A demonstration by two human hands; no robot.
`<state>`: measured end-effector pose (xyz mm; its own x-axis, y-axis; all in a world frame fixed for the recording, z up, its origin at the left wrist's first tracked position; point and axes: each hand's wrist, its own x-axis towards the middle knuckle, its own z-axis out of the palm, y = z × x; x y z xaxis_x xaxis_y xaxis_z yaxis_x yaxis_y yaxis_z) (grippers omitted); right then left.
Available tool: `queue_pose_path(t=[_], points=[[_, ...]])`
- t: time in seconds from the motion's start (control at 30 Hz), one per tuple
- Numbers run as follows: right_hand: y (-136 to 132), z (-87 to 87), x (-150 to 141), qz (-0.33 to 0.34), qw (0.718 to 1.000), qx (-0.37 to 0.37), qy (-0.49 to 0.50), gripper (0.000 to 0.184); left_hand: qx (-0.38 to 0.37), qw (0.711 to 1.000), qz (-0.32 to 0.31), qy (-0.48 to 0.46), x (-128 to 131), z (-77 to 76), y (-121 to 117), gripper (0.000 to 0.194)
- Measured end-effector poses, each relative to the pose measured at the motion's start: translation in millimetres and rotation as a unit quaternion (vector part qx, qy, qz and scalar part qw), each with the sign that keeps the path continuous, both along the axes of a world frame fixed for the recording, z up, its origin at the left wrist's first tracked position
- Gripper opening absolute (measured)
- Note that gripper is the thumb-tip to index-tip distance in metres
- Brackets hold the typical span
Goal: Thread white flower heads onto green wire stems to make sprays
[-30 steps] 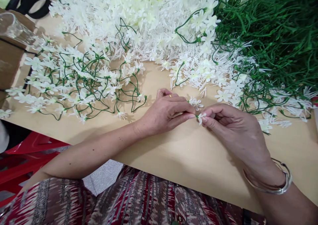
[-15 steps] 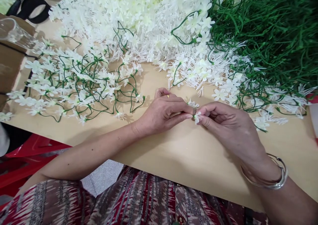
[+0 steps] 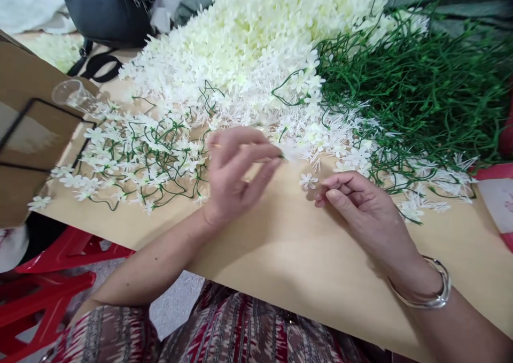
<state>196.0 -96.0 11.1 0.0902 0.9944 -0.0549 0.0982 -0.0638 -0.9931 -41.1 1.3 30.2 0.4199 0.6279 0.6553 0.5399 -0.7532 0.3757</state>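
Note:
My left hand [image 3: 242, 173] is raised over the table, blurred by motion. Its fingertips pinch the green end of a white artificial flower [image 3: 295, 152], whose petals are smeared. My right hand [image 3: 360, 208] hovers at the right, thumb and loosely curled fingers apart, with nothing visible between them. Just left of its fingertips, a single white flower head [image 3: 308, 181] lies on the table. Left of my left hand spreads a heap of white flowers on green stems [image 3: 140, 149]. Behind both hands is a large pile of loose white petals [image 3: 256, 47].
A tangle of green plastic stems [image 3: 417, 90] covers the back right of the table [image 3: 280, 256]. At the left are a cardboard box [image 3: 36, 133], a clear plastic cup [image 3: 74, 95] and a black bag [image 3: 106, 13]. Red stools [image 3: 60, 288] stand below the table's left edge.
My hands have parted. The left has lifted and moved left with the flower, while the right has let go of it and opened slightly. The view has tilted upward.

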Motion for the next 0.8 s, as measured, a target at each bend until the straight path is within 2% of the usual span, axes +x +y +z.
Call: queue_pose_path(t=[0.07,0.13,0.2,0.3,0.43,0.53,0.67,0.73,0.8], points=[[-1,-1.7,-1,0.005,1.0,-0.006,-0.005,0.02,0.132,0.984,0.099,-0.062,-27,4.8,24,0.029],[-1,-3.4,-1,0.01,1.0,-0.002,-0.004,0.022,0.241,0.947,0.194,-0.08,-54,2.6,48,0.054],[-1,-5.1,-1,0.016,1.0,0.005,-0.002,0.023,0.222,0.935,0.25,-0.122,-71,-5.7,62,0.066],[-1,-8.1,-1,0.021,1.0,0.012,-0.005,0.024,0.066,0.948,0.276,-0.142,-69,-17.8,55,0.066],[-3,-13.8,-2,0.019,0.999,0.022,-0.024,0.022,0.034,0.97,0.22,-0.096,-29,-14.3,22,0.068],[-5,-17.1,-3,0.025,0.998,0.029,-0.047,0.02,0.034,0.991,0.129,-0.027,-5,-9.2,6,0.059],[-6,-17.7,-5,0.051,0.991,0.063,-0.11,0.016,0.03,0.997,-0.005,0.071,6,-18.6,-2,0.048],[-5,-17.5,-7,0.068,0.979,0.111,-0.155,0.013,0.003,0.995,-0.038,0.097,8,-25.4,-4,0.05],[-5,-17.8,-9,0.082,0.963,0.168,-0.194,0.012,-0.034,0.994,-0.042,0.098,8,-29.4,-5,0.052]])
